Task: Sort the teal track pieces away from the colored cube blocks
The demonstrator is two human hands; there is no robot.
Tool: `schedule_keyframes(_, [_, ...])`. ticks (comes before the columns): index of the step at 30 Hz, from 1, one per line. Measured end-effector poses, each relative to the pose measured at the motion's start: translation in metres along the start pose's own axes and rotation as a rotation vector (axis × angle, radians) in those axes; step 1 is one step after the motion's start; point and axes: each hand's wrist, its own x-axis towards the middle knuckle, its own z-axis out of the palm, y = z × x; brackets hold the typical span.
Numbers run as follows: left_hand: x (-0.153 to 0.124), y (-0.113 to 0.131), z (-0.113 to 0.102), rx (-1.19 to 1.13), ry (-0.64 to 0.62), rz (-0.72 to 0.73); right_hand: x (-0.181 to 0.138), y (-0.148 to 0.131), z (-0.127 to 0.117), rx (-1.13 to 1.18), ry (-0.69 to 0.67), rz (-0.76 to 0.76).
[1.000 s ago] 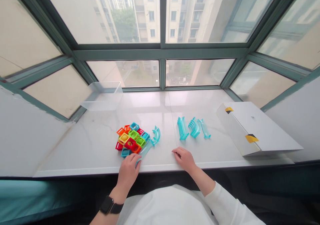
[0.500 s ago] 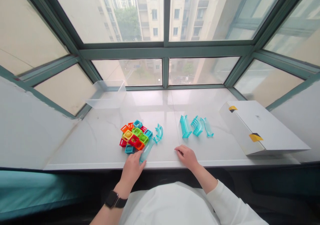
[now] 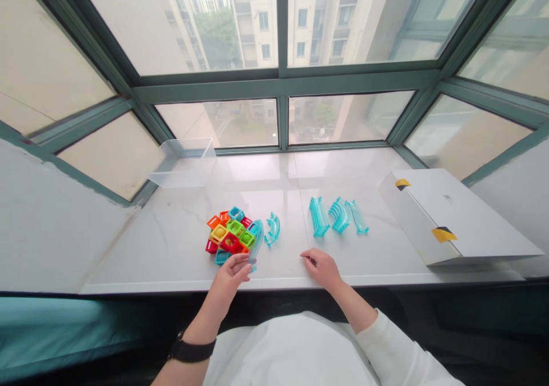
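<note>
The left hand (image 3: 229,280) closes around a clear turquoise plastic curved track (image 3: 256,244), held tilted up just beside a pile of bright square plastic tiles (image 3: 227,233). The right hand (image 3: 321,269), loosely open and empty, rests on the white marble sill (image 3: 171,243) right of that pile.

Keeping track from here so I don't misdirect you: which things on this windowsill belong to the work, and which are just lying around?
Part of the work: left hand holding a clear teal track piece; right hand; coloured plastic tiles; other teal track pieces.

Lying about, it seems: clear plastic tub; white cardboard box.
</note>
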Motion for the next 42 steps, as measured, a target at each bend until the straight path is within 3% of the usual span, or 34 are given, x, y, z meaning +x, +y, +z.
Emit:
schedule_keyframes(4, [0.0, 0.016, 0.031, -0.344, -0.167, -0.1, 0.006, -0.028, -0.012, 0.271, 0.038, 0.115])
schedule_keyframes(8, [0.002, 0.024, 0.067, -0.456, -0.343, -0.15, 0.002, -0.072, -0.03, 0.406, 0.033, -0.013])
schedule_keyframes(12, [0.003, 0.028, 0.098, -0.483, -0.493, -0.105, -0.007, -0.1, -0.046, 0.306, 0.08, -0.236])
schedule_keyframes(17, [0.001, 0.037, 0.12, -0.486, -0.582, -0.029, -0.014, -0.102, -0.062, 0.099, 0.183, -0.334])
schedule_keyframes(24, [-0.004, 0.041, 0.133, -0.331, -0.528, -0.022, -0.022, -0.1, -0.078, -0.09, 0.258, -0.377])
schedule_keyframes(33, [0.0, 0.037, 0.135, -0.108, -0.456, 0.022, -0.03, -0.097, -0.077, -0.176, 0.153, -0.362])
schedule_keyframes(37, [0.008, 0.037, 0.132, 0.043, -0.389, 0.106, -0.032, -0.099, -0.076, -0.204, 0.079, -0.363])
schedule_keyframes(42, [0.017, 0.048, 0.132, 0.018, -0.294, 0.171, -0.034, -0.1, -0.072, -0.224, 0.04, -0.37])
